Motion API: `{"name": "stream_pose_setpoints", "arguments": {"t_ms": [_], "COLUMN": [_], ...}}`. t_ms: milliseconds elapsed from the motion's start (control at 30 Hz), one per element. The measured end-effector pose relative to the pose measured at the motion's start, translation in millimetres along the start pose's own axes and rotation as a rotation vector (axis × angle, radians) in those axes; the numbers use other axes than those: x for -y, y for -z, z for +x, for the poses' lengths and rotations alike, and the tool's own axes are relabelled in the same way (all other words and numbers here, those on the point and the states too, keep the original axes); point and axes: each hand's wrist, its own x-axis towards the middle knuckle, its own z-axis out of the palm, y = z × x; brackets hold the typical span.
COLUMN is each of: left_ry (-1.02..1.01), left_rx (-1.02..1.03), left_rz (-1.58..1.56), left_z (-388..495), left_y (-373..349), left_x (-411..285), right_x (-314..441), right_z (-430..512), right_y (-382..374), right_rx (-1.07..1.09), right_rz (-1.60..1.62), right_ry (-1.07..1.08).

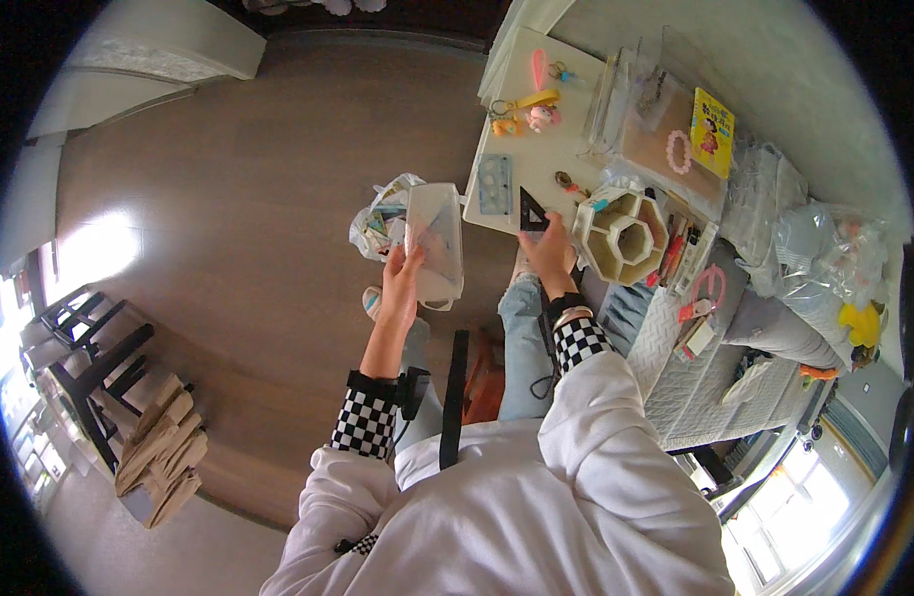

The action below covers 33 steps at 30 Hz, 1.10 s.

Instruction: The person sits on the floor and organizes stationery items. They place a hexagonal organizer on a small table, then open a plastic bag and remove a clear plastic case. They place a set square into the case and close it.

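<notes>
My left hand (pixel 402 279) grips the near side of a translucent plastic box (pixel 437 257) and holds it over the floor, left of the white table (pixel 568 153). Faint bluish shapes show through the box, too blurred to name. At the table's near edge, my right hand (pixel 550 253) has a small black set square (pixel 530 207) between thumb and fingers. A pale blue stencil ruler (pixel 495 184) lies left of the set square. Just right of my right hand stands a cream octagonal organizer (pixel 589 242) with a hollow centre.
Below the box, a white plastic bag (pixel 364 235) holds assorted scraps. Keychains with charms (pixel 542 118) lie on the table's far part. Clear bins, a yellow booklet (pixel 712 134) and pens (pixel 676 249) crowd the right side. Folded cardboard (pixel 162 454) is at lower left.
</notes>
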Motion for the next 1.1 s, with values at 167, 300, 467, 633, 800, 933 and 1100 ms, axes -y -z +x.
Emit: {"name": "stream_pose_setpoints", "arguments": {"t_ms": [167, 300, 467, 633, 800, 933, 1100], "left_ry": [-0.056, -0.045, -0.033, -0.092, -0.126, -0.154, -0.136], "left_rx": [-0.024, -0.053, -0.056, -0.057, -0.076, -0.033, -0.059], "left_rz": [-0.013, 0.033, 0.032, 0.074, 0.099, 0.090, 0.105], "left_z": [-9.1, -11.4, -9.8, -6.5, -6.4, -8.9, -6.7], "left_y": [-0.4, 8.0, 12.8, 8.8, 5.4, 7.1, 11.8], "left_x": [-1.6, -1.7, 1.6, 3.0, 3.8, 1.6, 0.4], "right_x": [-5.2, -0.4, 5.3, 8.2, 29.8, 53.8, 55.5], "right_z": [-3.0, 1.8, 6.1, 24.3, 49.0, 57.5, 59.7], "right_y": [-18.8, -11.6, 0.4, 9.7, 13.0, -8.7, -25.2], "right_rx": [0.103, 0.108, 0.166, 0.049, -0.127, 0.028, 0.164], "right_rz": [-0.231, -0.221, -0.211, -0.216, 0.024, 0.237, 0.083], "right_ry": [0.030, 0.064, 0.078, 0.064, -0.070, -0.223, -0.461]}}
